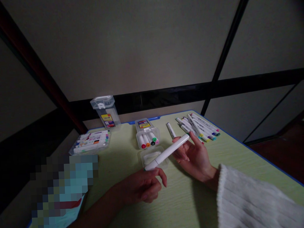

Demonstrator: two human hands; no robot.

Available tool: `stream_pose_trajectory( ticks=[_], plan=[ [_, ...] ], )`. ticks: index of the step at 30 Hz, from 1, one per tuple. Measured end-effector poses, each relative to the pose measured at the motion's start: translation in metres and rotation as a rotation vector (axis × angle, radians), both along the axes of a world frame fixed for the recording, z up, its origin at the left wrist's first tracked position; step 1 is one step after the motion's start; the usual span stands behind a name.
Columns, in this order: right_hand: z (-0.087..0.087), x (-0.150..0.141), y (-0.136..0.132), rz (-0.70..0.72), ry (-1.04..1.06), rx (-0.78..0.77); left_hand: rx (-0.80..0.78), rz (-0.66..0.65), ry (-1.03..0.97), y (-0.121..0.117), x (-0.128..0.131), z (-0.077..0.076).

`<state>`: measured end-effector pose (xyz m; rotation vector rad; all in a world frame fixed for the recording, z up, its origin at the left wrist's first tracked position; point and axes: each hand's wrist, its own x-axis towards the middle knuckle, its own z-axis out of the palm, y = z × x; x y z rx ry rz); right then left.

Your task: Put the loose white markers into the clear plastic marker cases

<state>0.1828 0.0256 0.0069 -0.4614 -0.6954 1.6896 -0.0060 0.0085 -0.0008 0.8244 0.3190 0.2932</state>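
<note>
A white marker (168, 152) is held slantwise above the table between my two hands. My right hand (192, 156), palm turned up, pinches its upper end between thumb and fingers. At the lower end, where a bit of green shows, my left hand (143, 186) grips the marker with fingers curled; part of this grip is hidden. Just beyond the marker lies an open clear marker case (147, 132) with several markers in it, red, orange, black, green and pink ends facing me. Its clear lid part (146, 156) is partly behind the marker.
Loose white markers (198, 127) lie piled at the back right, with a single marker (171, 130) beside them. An upright clear case (106, 112) stands at the back left, near a flat case of markers (91, 142). A blurred light-blue item (74, 184) lies left.
</note>
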Motion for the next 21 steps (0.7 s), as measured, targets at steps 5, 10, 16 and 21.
stream_pose_trajectory(
  ticks=[5,10,16,21],
  plan=[
    [-0.0001,0.0011,0.001,-0.008,0.03,-0.03,0.016,0.005,0.017,0.0001,0.0004,0.0001],
    [0.0017,0.0004,0.0,-0.005,0.072,-0.039,0.016,0.001,-0.008,0.0007,0.0007,0.0007],
    [0.0019,0.0008,0.0002,-0.011,0.074,-0.054,0.015,0.001,-0.007,0.0004,0.0012,0.0018],
    [0.0031,0.0006,-0.0006,-0.006,0.063,-0.048,0.015,0.007,0.007,-0.0001,0.0012,0.0014]
  ],
)
